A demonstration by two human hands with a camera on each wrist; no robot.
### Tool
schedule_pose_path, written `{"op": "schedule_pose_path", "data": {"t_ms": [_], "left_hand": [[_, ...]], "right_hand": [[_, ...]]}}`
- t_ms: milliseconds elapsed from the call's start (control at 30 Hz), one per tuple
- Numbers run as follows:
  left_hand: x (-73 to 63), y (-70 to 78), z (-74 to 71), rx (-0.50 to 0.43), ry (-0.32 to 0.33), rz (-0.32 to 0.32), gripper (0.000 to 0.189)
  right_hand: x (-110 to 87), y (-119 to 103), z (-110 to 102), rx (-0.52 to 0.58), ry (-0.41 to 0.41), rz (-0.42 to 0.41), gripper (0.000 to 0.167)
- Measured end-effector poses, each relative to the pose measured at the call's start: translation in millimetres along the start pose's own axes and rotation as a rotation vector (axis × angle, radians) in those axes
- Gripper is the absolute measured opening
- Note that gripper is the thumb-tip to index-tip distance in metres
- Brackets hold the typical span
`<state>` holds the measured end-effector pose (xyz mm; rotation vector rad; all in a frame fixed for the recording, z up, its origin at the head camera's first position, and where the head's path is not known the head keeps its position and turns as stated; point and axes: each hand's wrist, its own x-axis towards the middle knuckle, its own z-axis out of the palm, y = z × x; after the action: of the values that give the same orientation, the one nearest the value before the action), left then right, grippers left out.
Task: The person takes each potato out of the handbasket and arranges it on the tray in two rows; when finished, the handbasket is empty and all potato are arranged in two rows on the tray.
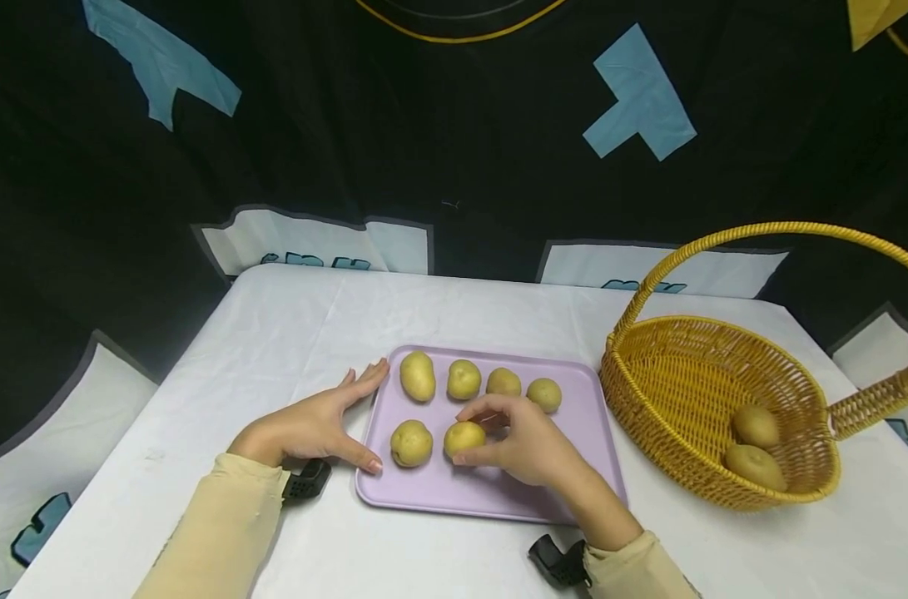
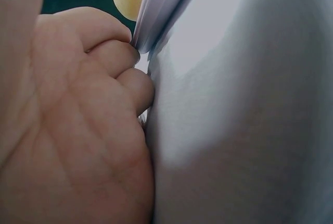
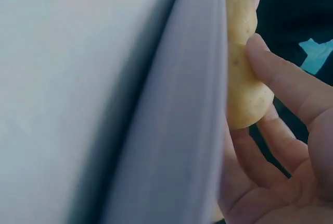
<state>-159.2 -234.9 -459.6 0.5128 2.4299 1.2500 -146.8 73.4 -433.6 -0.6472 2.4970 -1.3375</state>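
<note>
A lilac tray (image 1: 491, 499) lies on the table with several potatoes along its back, the leftmost one a longer potato (image 1: 418, 376). At the front left of the tray sits another potato (image 1: 412, 443). Beside it, my right hand (image 1: 524, 441) pinches a potato (image 1: 464, 439) between thumb and fingers, low at the tray's surface; the right wrist view shows the thumb across this potato (image 3: 247, 91). My left hand (image 1: 315, 424) touches the tray's left edge with thumb and fingers spread. In the left wrist view, fingers (image 2: 117, 57) meet the tray's rim (image 2: 156, 13).
A yellow woven basket (image 1: 656, 416) with a tall arched handle stands right of the tray, close to its edge. Inside it lie two potatoes (image 1: 756, 466). White cloth (image 1: 259, 324) covers the table, and a dark patterned cloth (image 1: 454, 150) hangs behind.
</note>
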Motion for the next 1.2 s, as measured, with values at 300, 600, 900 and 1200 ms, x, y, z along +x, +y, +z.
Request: {"op": "schedule_pose_path", "data": {"t_ms": [300, 600, 900, 1200], "left_hand": [[-0.6, -0.8, 0.4, 0.0, 0.0, 0.008, 0.132], [0.0, -0.2, 0.2, 0.005, 0.0, 0.009, 0.131], [0.0, 0.5, -0.2, 0.006, 0.002, 0.017, 0.131], [0.3, -0.2, 0.3, -0.003, 0.002, 0.019, 0.131]], "right_hand": [[-1.8, -2.3, -3.0, 0.049, -0.096, 0.109, 0.032], [-1.4, -1.3, -3.1, -0.019, -0.038, 0.132, 0.036], [-1.7, -3.0, -3.3, -0.017, -0.069, 0.131, 0.04], [-2.4, -3.2, -2.5, -0.058, -0.08, 0.084, 0.042]]}}
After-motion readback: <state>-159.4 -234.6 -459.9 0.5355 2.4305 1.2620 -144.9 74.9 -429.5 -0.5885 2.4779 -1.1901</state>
